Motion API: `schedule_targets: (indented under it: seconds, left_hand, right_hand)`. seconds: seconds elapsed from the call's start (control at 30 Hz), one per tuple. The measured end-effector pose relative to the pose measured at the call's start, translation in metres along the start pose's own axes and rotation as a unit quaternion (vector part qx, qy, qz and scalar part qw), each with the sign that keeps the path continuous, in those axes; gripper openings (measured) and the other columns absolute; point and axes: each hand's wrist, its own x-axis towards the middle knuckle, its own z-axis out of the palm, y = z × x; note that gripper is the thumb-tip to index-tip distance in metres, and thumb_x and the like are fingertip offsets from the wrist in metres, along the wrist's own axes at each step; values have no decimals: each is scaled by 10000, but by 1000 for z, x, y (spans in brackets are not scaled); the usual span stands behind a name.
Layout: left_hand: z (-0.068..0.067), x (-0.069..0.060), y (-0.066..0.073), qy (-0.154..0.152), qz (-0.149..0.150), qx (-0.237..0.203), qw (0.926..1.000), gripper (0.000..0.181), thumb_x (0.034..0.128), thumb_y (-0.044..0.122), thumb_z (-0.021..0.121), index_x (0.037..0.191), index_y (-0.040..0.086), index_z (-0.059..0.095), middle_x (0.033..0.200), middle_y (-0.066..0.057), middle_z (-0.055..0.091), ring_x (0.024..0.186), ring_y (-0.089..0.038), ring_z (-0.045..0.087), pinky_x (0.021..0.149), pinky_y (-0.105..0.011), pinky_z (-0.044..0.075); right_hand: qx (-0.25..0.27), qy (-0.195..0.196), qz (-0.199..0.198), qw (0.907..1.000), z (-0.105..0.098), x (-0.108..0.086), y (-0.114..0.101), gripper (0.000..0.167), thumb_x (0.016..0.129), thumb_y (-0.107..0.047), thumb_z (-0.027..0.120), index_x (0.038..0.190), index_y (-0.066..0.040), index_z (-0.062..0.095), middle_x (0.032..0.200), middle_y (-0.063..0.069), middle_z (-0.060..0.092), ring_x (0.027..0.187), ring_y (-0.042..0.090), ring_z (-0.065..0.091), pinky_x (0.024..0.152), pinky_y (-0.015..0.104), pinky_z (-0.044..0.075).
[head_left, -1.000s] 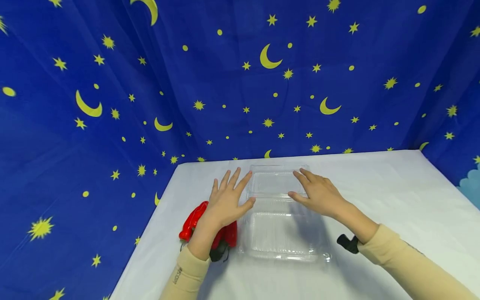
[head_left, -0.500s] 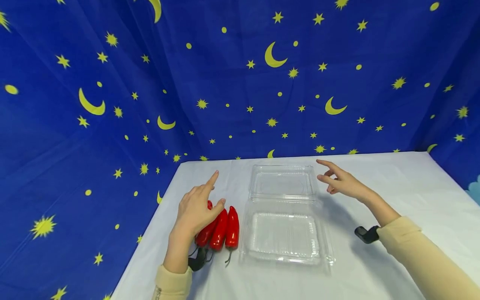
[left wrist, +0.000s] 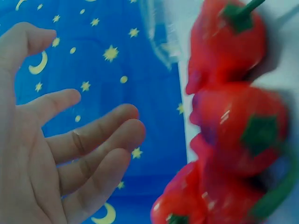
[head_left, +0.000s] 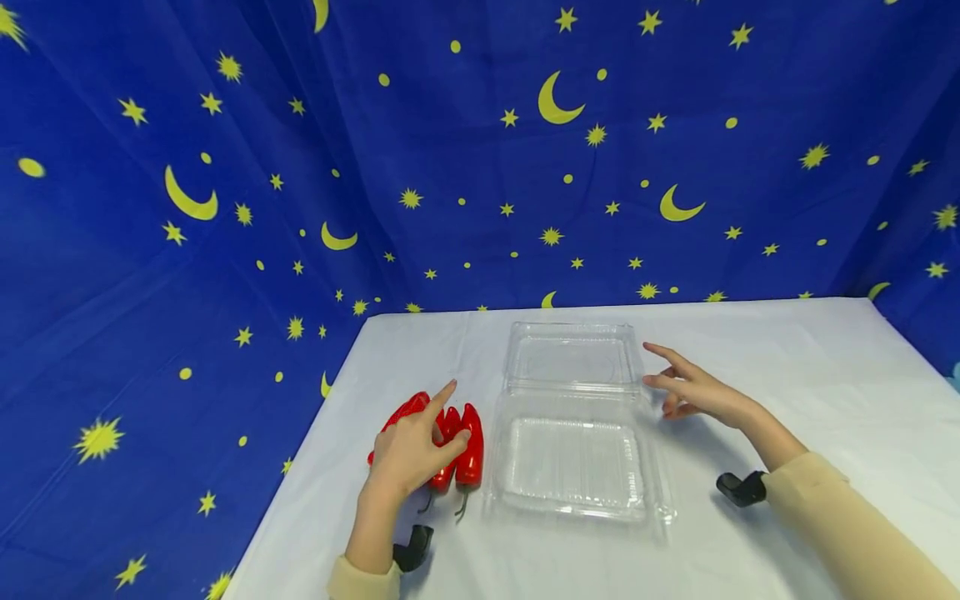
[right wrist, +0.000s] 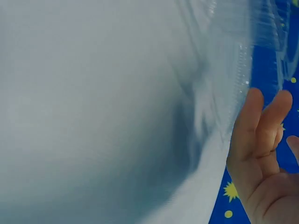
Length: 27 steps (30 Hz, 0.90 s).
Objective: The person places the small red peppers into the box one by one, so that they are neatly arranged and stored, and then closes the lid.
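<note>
Head view has the left hand over a cluster of red chili peppers, palm down, index finger pointing away from the body and thumb set apart from it. Left wrist view shows its fingers spread and gently bent with nothing in them, and a gap between them and the peppers. The right hand hangs beside the far half of the container, index extended and the other fingers loosely bent. It has hold of nothing; whether a fingertip touches the plastic, I cannot tell.

The left hand is clearly the nearer one to the peppers; the right is well apart from them, with the container between. Most of the peppers lie lengthwise, long axes running away from the person, green stems toward the body and tips pointing off; the leftmost slants. The hand hides part of the cluster, so an exact count is uncertain.

Just to the right of the peppers lies the unfolded clear plastic clamshell: its base is nearer the person, its lid folded back beyond. The rightmost pepper lies alongside the base's left edge, so the way from peppers to base is short and sideways.

Everything rests on a white tablecloth, with a blue star-and-moon curtain behind.
</note>
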Motion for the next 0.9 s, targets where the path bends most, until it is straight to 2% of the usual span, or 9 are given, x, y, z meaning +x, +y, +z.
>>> schedule_targets:
  seconds: [0.17,0.27,0.33,0.5,0.63,0.73,0.9]
  left_hand:
    - [17,2,5,-283,-65,500,9983,789,763,534,661,1458,299,369,518,50,415,408,-146,387,450,-293,387]
    - [26,4,7,-382,-117,803,9960,819,747,549,675,1460,290,366,594,44,453,471,-158,421,511,-328,439]
    - [31,5,7,-428,-155,852,9953,822,739,535,693,1455,281,379,658,26,494,506,-167,438,540,-356,464]
    - [41,6,7,-298,-38,973,9948,765,731,492,721,1407,245,461,917,-81,625,550,-198,476,558,-413,498]
    - [50,4,6,-140,116,1125,9935,676,730,457,730,1333,215,547,1103,-159,608,593,-251,531,541,-427,516]
    - [54,3,7,-55,190,1205,9925,629,733,433,733,1298,206,579,1136,-171,592,627,-272,556,534,-416,521]
    - [58,4,13,-5,362,1358,9901,640,693,388,774,1285,221,596,1037,-138,599,576,-228,519,509,-365,501]
  right_hand:
    - [378,-220,22,9990,6,-5,6,812,943,-283,559,1526,-168,5,1253,310,357,779,284,592,746,427,533]
    - [502,-303,23,9983,9,-8,8,829,943,-265,556,1522,-154,-26,1265,307,341,836,310,610,754,433,533]
    - [572,-312,15,9979,10,-9,10,829,941,-246,554,1521,-151,-30,1258,297,338,856,320,614,754,438,533]
    - [706,-375,-134,9967,13,-11,13,789,936,-159,517,1518,-125,-14,1191,270,378,859,320,609,737,435,535]
    - [811,-450,-126,9956,15,-11,15,777,937,-126,510,1514,-100,-10,1159,258,406,815,279,615,682,371,538]
    - [906,-407,-95,9950,16,-10,17,771,943,-126,516,1514,-94,-1,1153,258,412,793,251,617,644,330,533]
    - [952,-325,-93,9949,17,-10,17,755,952,-135,520,1514,-88,18,1154,251,413,797,235,617,639,315,533]
